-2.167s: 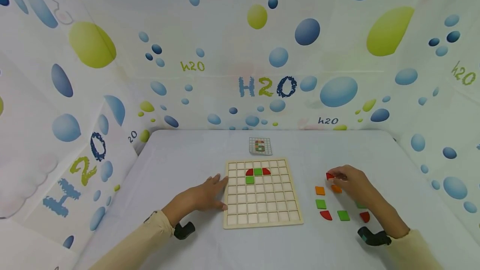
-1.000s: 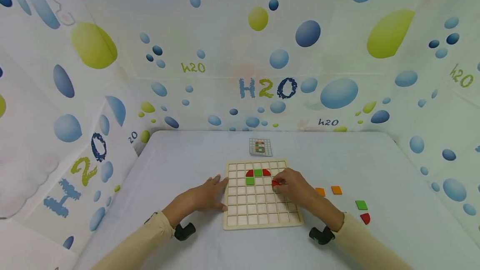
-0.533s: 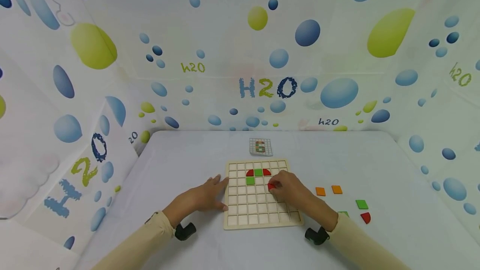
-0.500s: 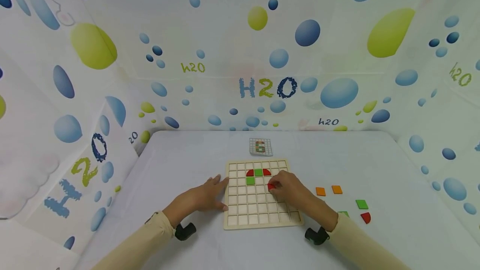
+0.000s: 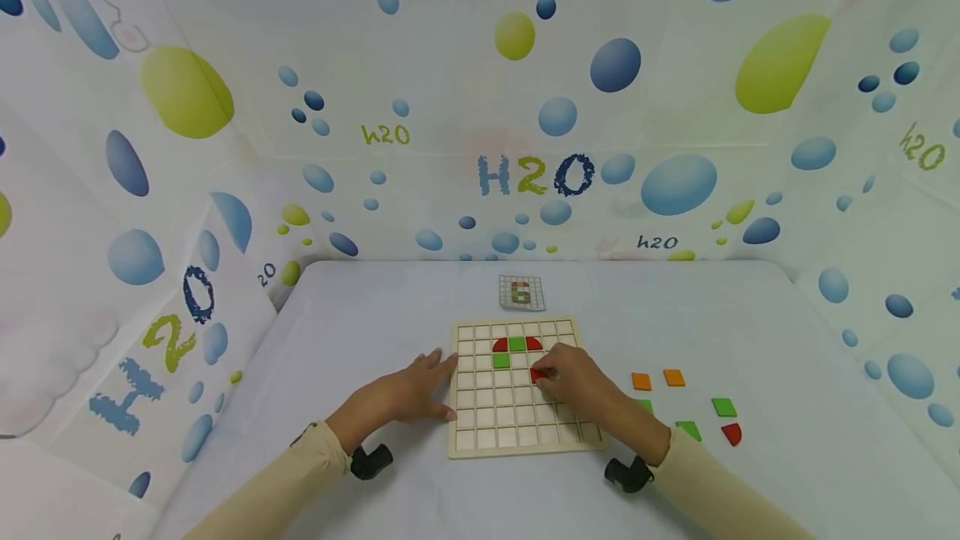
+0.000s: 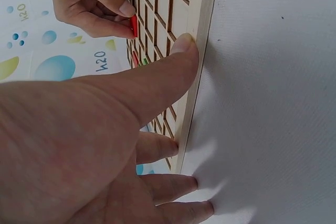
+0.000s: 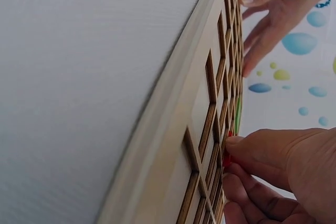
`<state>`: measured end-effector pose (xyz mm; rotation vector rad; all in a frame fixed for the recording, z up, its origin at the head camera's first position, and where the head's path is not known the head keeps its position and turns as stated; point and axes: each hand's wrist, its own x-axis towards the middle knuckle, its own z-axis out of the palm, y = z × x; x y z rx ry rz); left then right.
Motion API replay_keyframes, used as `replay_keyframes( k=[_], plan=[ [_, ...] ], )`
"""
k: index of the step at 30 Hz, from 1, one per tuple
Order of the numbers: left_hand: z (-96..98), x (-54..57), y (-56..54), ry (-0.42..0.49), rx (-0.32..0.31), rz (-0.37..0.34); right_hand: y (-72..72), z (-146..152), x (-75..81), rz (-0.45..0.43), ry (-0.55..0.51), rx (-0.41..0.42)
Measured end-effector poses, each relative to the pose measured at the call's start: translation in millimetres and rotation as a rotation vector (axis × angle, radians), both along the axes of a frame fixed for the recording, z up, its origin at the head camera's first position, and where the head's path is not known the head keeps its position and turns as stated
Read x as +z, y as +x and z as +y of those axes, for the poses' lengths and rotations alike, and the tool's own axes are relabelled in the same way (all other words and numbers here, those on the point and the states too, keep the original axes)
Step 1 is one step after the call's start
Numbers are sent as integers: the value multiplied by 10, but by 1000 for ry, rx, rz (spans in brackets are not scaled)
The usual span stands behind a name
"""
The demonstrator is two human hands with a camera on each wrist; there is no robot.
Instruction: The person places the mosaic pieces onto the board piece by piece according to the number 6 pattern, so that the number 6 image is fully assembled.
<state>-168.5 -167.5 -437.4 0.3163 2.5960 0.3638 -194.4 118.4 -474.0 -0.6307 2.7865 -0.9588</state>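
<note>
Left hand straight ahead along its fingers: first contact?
The wooden grid board: the left hand appears to have its thumb on the left rim, so essentially no gap. Other fingers' contact is hard to judge.

Left grip (image 5: 415, 390) blocks left edge of board (image 5: 525, 451); right grip (image 5: 573, 377) blocks right side; passage between.

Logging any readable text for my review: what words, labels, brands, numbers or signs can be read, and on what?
"H2O": large, on the curtain, more than once.
"h2O": smaller, same curtain, more than once.
"2O": curtain's left corner; no first letter visible.
Top right edge of the head view: dark lettering, cut off, unreadable.
Card: coloured shape resembling "6", too small to be sure.
Board: no text seen.
</note>
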Motion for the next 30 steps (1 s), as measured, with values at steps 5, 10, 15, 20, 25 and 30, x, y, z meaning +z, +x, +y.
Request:
replay_keyframes(
  k=[5,10,15,20,25,30],
  plan=[
    [0,3,2,-5,-3,4,-5,-19,3,-16,3,-18],
    [4,9,-5,-8,-6,9,-16,-9,13,-25,10,-6],
    [3,0,-9,-6,-5,6,-24,24,8,-12,-11,31],
    [-2,-14,-5,-14,-6,10,-24,40,-2,11,-21,56],
    [1,-5,0,-13,-1,9,-15,35,20,4,-18,43],
    [9,5,6,-14,-1,4,-9,66,74,-23,-25,4]
  ],
)
